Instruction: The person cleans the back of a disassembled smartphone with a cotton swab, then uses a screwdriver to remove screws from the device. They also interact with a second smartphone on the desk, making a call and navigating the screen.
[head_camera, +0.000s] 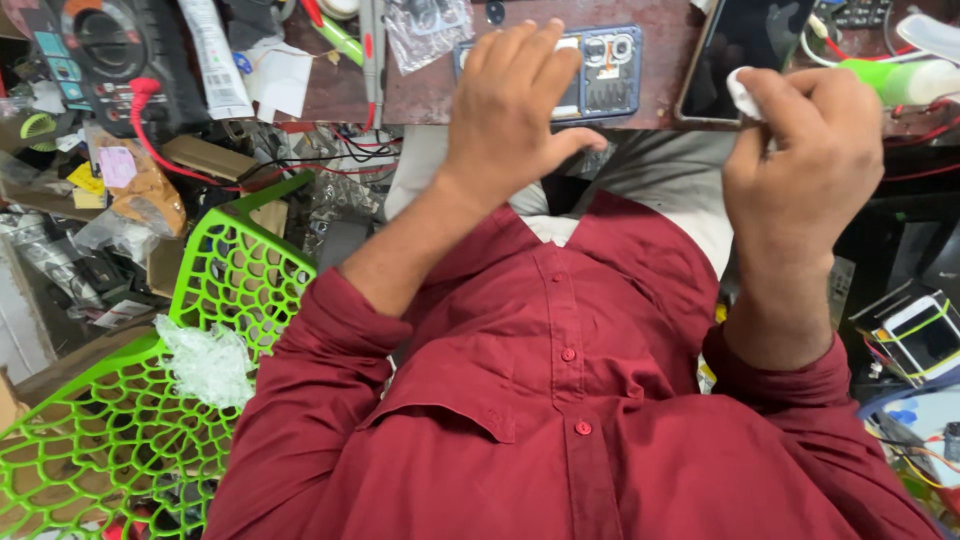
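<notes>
Left hand (510, 110) flat, fingers spread, on opened phone (600, 75), right hand (800, 150) just right of it, pinching white wipe (742, 92) against dark screen panel (740, 55); best wiped lightly, phone kept pinned steady.

A bright green lattice plastic chair (150, 400) with a crumpled clear plastic bag (207, 360) on its seat stands left of the cluttered desk (430, 85), where a black multimeter (105, 45) trails a red lead (150, 130).
</notes>
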